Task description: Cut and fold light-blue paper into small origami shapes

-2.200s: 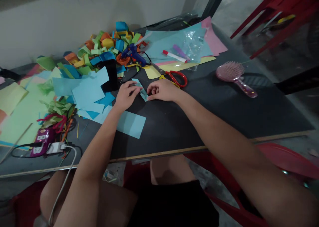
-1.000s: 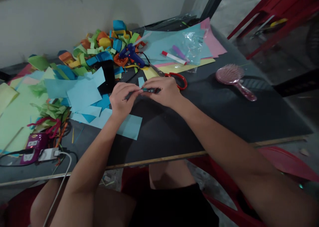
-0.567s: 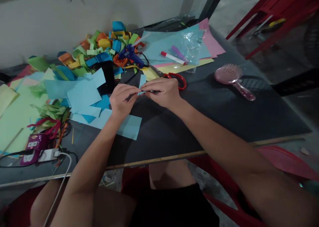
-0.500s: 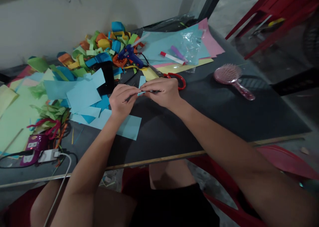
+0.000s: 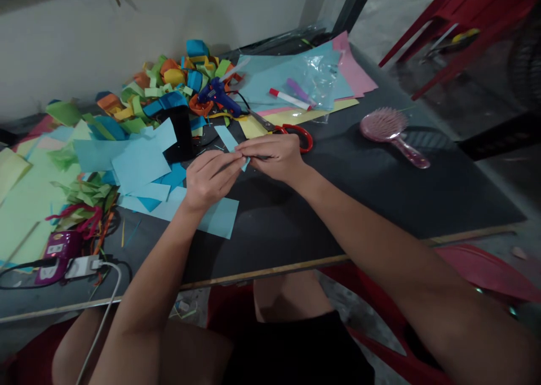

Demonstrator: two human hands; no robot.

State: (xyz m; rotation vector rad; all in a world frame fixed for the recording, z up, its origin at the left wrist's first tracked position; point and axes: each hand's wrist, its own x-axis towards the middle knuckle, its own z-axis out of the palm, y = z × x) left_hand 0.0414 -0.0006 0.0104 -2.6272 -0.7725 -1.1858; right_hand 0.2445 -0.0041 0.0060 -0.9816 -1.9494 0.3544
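Between my two hands is a narrow light-blue paper strip (image 5: pixel 226 137), its long end sticking out up and to the left and a short end showing below the fingertips. My left hand (image 5: pixel 211 176) pinches it from the left, fingers pressed together. From the other side my right hand (image 5: pixel 274 155) grips the same strip, its fingertips touching those of the left. The fingers hide the strip's middle. Just behind my right hand lie scissors with red handles (image 5: pixel 299 130). Light-blue paper sheets (image 5: pixel 141 162) lie left of my left hand.
A blue glue gun (image 5: pixel 220 96) rests by a heap of coloured paper loops (image 5: pixel 169 80). A red-capped marker (image 5: pixel 289 98) lies on paper sheets at the back. To the right is a pink hairbrush (image 5: pixel 391 131). A purple power strip (image 5: pixel 59 255) with cables sits at left.
The paper strip has turned in my fingers: its long end now leans to the upper left instead of pointing nearly straight up. My left fingers have shifted slightly right.
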